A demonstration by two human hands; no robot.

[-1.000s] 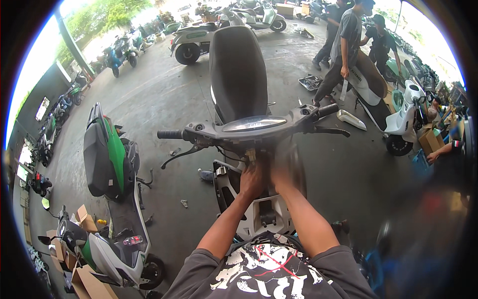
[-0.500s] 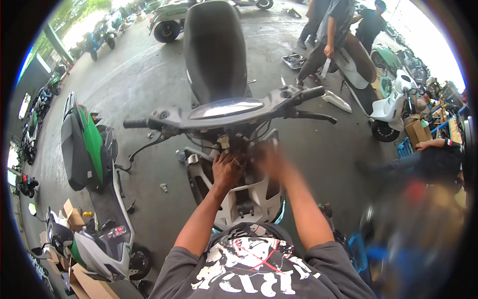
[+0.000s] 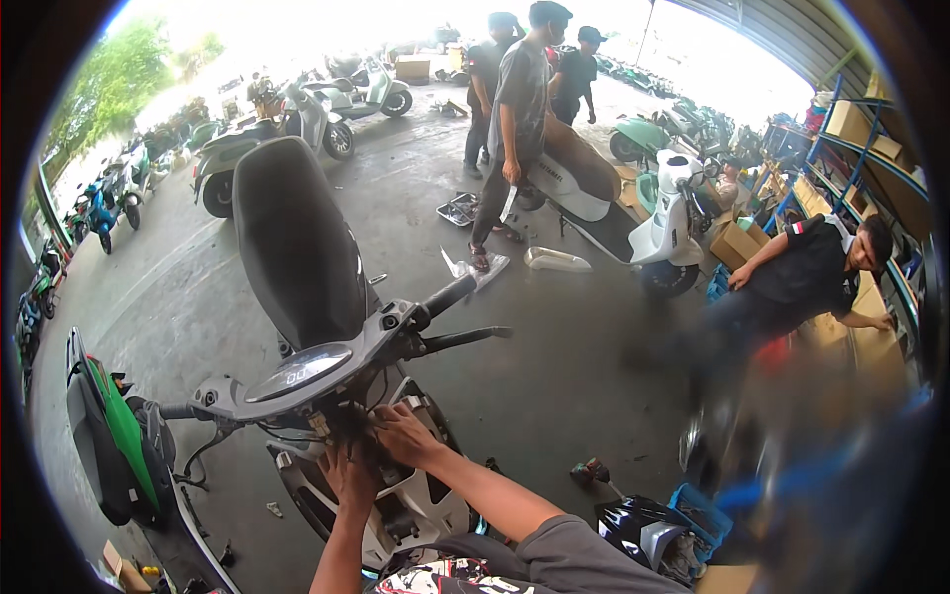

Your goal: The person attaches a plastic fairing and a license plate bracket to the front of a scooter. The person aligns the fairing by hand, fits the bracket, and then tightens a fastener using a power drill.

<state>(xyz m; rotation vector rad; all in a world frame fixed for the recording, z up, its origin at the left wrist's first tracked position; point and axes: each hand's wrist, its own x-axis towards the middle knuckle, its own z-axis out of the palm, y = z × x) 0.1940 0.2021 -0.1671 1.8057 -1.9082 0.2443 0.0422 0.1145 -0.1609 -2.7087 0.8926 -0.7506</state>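
A scooter with its front cover off stands before me, its grey handlebar turned at a slant. Set in the handlebar is an oval display. Below it, my left hand reaches up into the dark wiring, fingers bent together. My right hand comes in from the right side of the same wiring, its fingers curled at it. What the fingertips grip is hidden among the dark parts. A pale connector hangs just left of the wiring. Under my hands lies the light front frame.
A green and black scooter stands close on the left. One person holds a pale strip beside a white scooter; another person leans by the shelves at right. A blue crate sits low right.
My view has swung right and up, so the scooter now appears lower left. My right hand, blurred by motion before, is now sharp and against the wiring. The left hand stays there.
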